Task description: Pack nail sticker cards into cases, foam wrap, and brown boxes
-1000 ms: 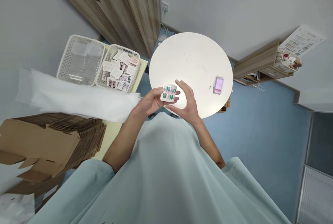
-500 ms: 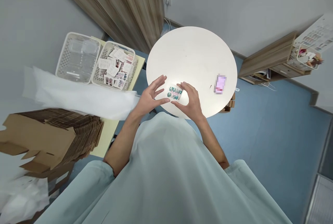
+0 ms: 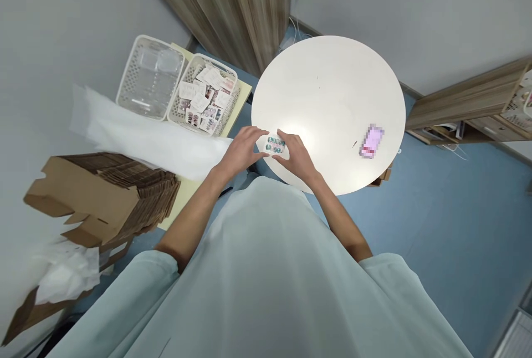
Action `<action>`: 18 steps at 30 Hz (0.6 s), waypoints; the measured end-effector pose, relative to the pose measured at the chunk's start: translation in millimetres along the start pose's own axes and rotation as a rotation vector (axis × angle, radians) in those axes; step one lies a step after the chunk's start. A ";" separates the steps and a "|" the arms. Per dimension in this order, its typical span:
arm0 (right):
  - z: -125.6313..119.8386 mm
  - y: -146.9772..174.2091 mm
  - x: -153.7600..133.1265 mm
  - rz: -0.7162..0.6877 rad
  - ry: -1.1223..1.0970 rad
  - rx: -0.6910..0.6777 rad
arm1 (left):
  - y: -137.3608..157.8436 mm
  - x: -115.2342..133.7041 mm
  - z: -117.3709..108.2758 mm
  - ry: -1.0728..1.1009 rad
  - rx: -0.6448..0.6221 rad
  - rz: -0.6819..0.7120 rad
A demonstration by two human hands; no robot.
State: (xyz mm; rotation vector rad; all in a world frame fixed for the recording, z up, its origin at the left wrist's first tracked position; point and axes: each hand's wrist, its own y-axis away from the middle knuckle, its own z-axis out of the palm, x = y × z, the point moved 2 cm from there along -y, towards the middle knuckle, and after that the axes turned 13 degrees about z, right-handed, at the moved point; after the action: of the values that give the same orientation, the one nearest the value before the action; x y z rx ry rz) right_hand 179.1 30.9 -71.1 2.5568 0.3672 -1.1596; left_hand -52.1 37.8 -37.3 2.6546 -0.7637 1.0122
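A small clear pack of press-on nails (image 3: pixel 275 144), teal and silvery in two rows, is held level over the near left edge of the round white table (image 3: pixel 332 86). My left hand (image 3: pixel 243 151) grips its left side, thumb below and fingers above. On the opposite side, my right hand (image 3: pixel 297 157) pinches the pack's right edge between thumb and fingers. The nails face up toward me, and the pack's underside is hidden.
Left of the table, a white basket (image 3: pixel 238 104) holds several carded nail sets; another basket (image 3: pixel 124 92) holds clear plastic pieces. White wrapping sheet (image 3: pixel 166 150) and flattened cardboard boxes (image 3: pixel 95 194) lie nearer. A blurred purple item (image 3: pixel 372 141) sits on the table's right side.
My left hand has closed in on the pack's left side; its fingers were spread before. The pack has shifted slightly left relative to the table, and the view has turned.
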 end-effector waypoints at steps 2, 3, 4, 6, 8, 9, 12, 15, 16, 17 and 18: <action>20.2 -13.1 3.3 0.026 0.058 -0.015 | -3.6 -25.6 7.0 -0.030 -0.040 0.002; 30.0 -19.1 5.5 0.052 0.089 -0.019 | -5.6 -38.3 12.0 -0.042 -0.063 -0.002; 39.7 -24.6 8.0 0.084 0.118 -0.025 | -7.7 -50.6 18.0 -0.053 -0.089 -0.008; 57.9 -33.9 13.7 0.155 0.168 -0.048 | -11.8 -72.8 31.0 -0.068 -0.129 -0.030; 73.9 -40.4 19.2 0.227 0.199 -0.065 | -15.6 -90.2 43.9 -0.079 -0.175 -0.048; 80.9 -42.6 21.5 0.262 0.207 -0.069 | -17.4 -96.9 49.5 -0.084 -0.203 -0.053; 97.6 -45.6 25.3 0.369 0.221 -0.061 | -21.9 -110.6 60.6 -0.089 -0.266 -0.050; 106.5 -45.4 23.2 0.480 0.240 -0.034 | -23.9 -119.4 61.0 -0.086 -0.290 -0.044; 107.6 -45.5 20.9 0.506 0.244 -0.022 | -23.6 -122.2 58.7 -0.085 -0.296 -0.043; 107.8 -45.8 17.9 0.522 0.245 -0.012 | -22.7 -125.1 55.3 -0.083 -0.299 -0.043; 107.0 -46.7 14.0 0.531 0.245 0.000 | -21.1 -128.1 50.5 -0.077 -0.293 -0.041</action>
State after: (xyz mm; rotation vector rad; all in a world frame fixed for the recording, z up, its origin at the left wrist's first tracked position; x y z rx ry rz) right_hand 98.5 34.6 -156.7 2.5655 -0.2525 -0.6559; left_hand -93.4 88.3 -160.4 2.4561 -0.8014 0.7282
